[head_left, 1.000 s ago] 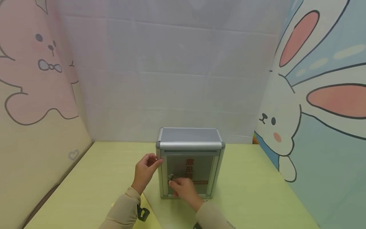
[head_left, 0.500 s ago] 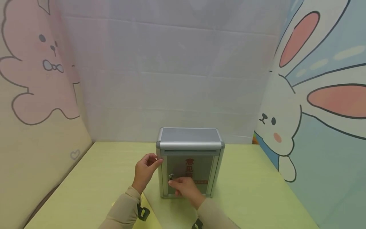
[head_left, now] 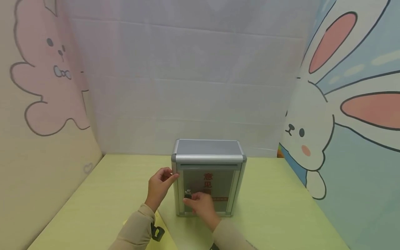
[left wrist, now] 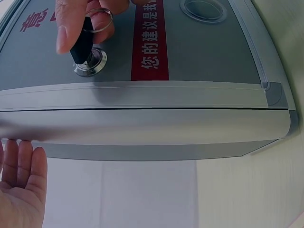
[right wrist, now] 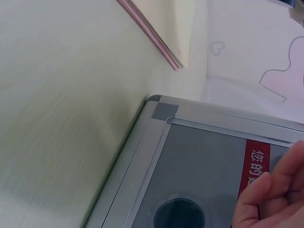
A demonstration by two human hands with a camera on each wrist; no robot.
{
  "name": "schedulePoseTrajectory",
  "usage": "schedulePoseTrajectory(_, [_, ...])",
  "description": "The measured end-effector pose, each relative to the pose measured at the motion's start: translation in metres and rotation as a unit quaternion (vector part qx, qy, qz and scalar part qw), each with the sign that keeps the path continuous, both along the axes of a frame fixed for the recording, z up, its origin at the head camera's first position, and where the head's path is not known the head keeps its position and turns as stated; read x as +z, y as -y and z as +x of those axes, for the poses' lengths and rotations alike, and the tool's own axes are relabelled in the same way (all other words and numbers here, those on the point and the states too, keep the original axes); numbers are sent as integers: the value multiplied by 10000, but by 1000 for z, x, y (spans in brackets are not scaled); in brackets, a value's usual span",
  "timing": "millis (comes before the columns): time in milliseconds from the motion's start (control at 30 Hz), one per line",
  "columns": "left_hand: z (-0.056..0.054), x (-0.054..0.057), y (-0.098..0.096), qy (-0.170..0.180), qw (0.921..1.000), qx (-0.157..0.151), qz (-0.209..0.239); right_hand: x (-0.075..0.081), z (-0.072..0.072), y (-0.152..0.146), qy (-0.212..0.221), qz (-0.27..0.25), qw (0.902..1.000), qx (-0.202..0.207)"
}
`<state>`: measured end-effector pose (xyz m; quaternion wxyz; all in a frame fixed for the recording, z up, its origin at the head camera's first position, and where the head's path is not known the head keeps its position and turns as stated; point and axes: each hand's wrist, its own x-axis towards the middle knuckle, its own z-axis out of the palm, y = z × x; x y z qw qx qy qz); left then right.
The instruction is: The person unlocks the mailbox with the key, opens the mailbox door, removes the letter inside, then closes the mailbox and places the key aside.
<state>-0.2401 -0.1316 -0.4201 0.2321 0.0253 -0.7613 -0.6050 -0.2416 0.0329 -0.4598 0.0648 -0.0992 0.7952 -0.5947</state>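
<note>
A grey metal suggestion box point(head_left: 208, 159) with a silver frame and red Chinese lettering stands upright on the table. My right hand point(head_left: 201, 205) pinches the black head of a key point(left wrist: 83, 43) at the round chrome lock point(left wrist: 91, 62) on the box's front. A metal key ring point(left wrist: 105, 21) hangs at that key, beside my fingers. At the box's left side is my left hand point(head_left: 158, 185), its thumb by the front edge. In the left wrist view its fingers point(left wrist: 23, 164) look fairly straight, with their tips right at the side wall.
The pale yellow-green table point(head_left: 268, 194) extends around the box. A yellow sheet-like item point(head_left: 160, 231) lies beneath my left forearm. Behind hangs a white curtain point(head_left: 193, 86), with cartoon-printed panels point(head_left: 353, 166) at the sides.
The key's black head now shows more broadly above my right fingertips, as if turned. My right hand has shifted very slightly. My left hand stays at the box's side.
</note>
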Motion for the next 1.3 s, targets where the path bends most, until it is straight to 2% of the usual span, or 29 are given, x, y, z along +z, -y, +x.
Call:
schedulePoseTrajectory(233, [0,-1,0,-3,10000,23,-26,2,1,1,-414,125,9990,-72])
schedulePoseTrajectory(333, [0,-2,0,1,10000,73,-59,5,2,0,-727,543,9959,-65])
schedulePoseTrajectory(433, [-1,-1,0,-5,9999,137,-71,8,3,0,-1135,1287,9851,-91])
schedulePoseTrajectory(500, [-1,0,-1,-10,9999,154,-79,10,5,-1,-1448,1773,9734,-121])
schedulePoseTrajectory(600, [-1,-1,-1,-9,9998,153,-109,11,6,-1,-1778,2169,9598,-133])
schedulePoseTrajectory(933, [-2,-3,-1,-116,9996,161,-215,6,7,-3,-2171,2364,9469,-183])
schedulePoseTrajectory(1300, [-1,-3,-2,-150,9993,207,-285,9,9,-3,-2240,2353,9456,-159])
